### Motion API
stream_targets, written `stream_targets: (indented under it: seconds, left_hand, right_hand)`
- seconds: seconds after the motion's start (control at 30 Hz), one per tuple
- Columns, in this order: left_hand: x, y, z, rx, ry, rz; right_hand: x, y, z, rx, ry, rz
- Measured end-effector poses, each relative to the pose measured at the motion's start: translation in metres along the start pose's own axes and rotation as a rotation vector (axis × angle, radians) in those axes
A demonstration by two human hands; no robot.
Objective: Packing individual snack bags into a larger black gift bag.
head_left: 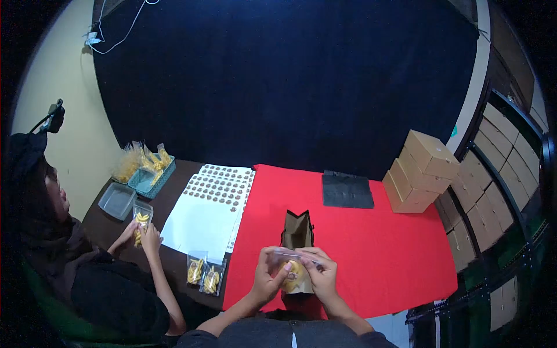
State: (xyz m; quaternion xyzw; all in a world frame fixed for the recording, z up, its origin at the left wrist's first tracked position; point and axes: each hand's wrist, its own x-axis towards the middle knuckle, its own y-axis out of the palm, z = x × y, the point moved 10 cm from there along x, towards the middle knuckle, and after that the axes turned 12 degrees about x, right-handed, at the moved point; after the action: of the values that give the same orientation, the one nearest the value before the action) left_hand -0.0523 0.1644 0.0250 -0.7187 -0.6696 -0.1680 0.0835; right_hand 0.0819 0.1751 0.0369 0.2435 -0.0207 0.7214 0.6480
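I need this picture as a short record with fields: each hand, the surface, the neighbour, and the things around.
Left hand: holds one side of a clear pouch with yellow contents
Right hand: holds the pouch near its upper edge
Beyond the pouch: brown paper bag, upright, top open
Surface: red cloth
Neighbour's hands: on another filled pouch
Left side: printed sheets, blue-green basket
Right side: stacked cardboard boxes
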Motion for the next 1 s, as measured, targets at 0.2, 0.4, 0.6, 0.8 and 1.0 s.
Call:
stream_targets:
  seconds: [0.2, 0.4, 0.6, 0.8, 1.0]
  left_hand:
    - [0.001, -0.039, -0.01, 0.334, 0.255, -0.293]
    - [0.012, 0.003, -0.011, 0.287, 0.178, 0.058]
    - [0.017, -0.006, 0.028, 0.192, 0.004, 0.064]
    - [0.016, -0.019, 0.053, 0.219, -0.06, 0.014]
    - [0.021, -0.01, 0.079, -0.042, -0.267, 0.089]
  right_hand:
    - [0.001, -0.014, 0.004, -0.118, -0.025, -0.161]
    - [0.001, 0.017, -0.016, 0.075, -0.075, 0.151]
    - [0.034, 0.005, -0.008, -0.118, -0.073, -0.078]
    - [0.029, 0.005, -0.039, -0.086, 0.103, 0.14]
    - [0.041, -0.021, -0.056, -0.119, 0.167, 0.029]
